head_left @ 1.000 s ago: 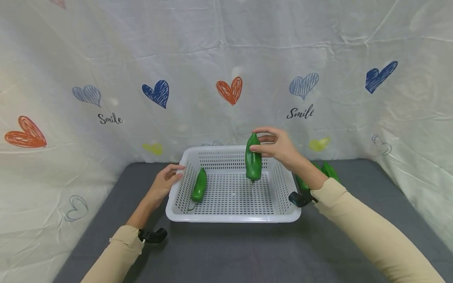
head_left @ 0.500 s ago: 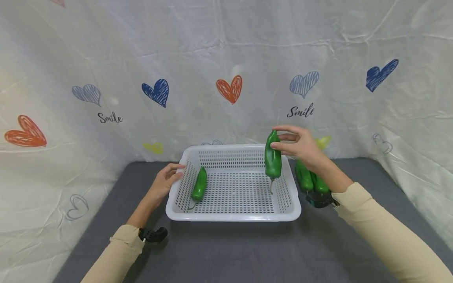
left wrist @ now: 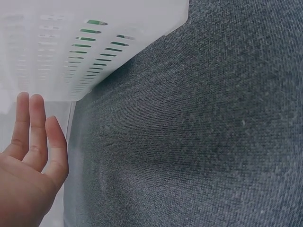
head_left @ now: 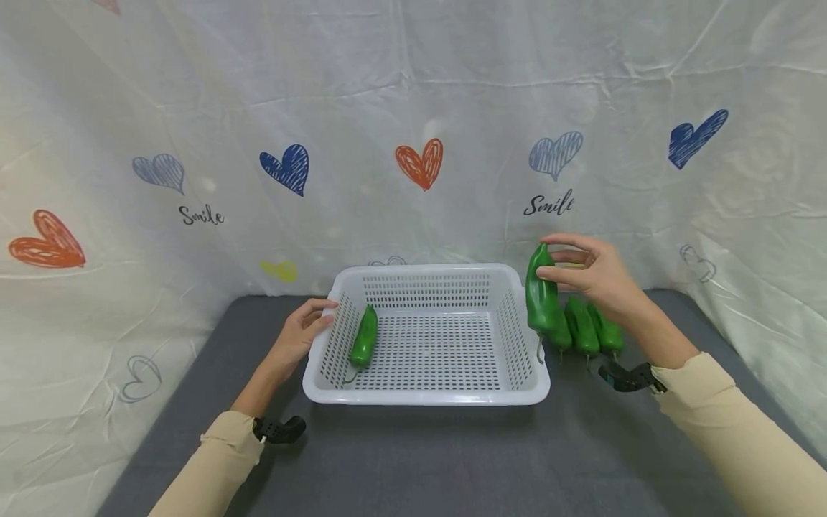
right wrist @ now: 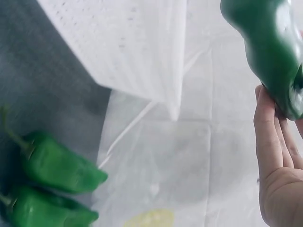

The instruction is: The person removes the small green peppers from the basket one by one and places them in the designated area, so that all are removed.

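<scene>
In the head view my right hand (head_left: 597,276) pinches a green pepper (head_left: 540,298) by its pointed end, stem hanging down. It is held in the air at the basket's right rim. That pepper (right wrist: 270,52) also fills the upper right of the right wrist view. My left hand (head_left: 302,329) touches the left rim of the white plastic basket (head_left: 426,397) with its fingertips. Extended fingers (left wrist: 35,125) show beside the basket's side wall in the left wrist view; the thumb is hidden there. One green pepper (head_left: 365,336) lies inside the basket, along its left side.
Right of the basket, three green peppers (head_left: 583,327) lie side by side on the grey cloth-covered table (head_left: 426,459). The held pepper partly covers the nearest one. A pale curtain (head_left: 362,86) printed with hearts hangs behind the table.
My right hand has carried its pepper rightward, from above the basket's inside to its right rim. The peppers on the table have come into fuller view. My left hand stays put.
</scene>
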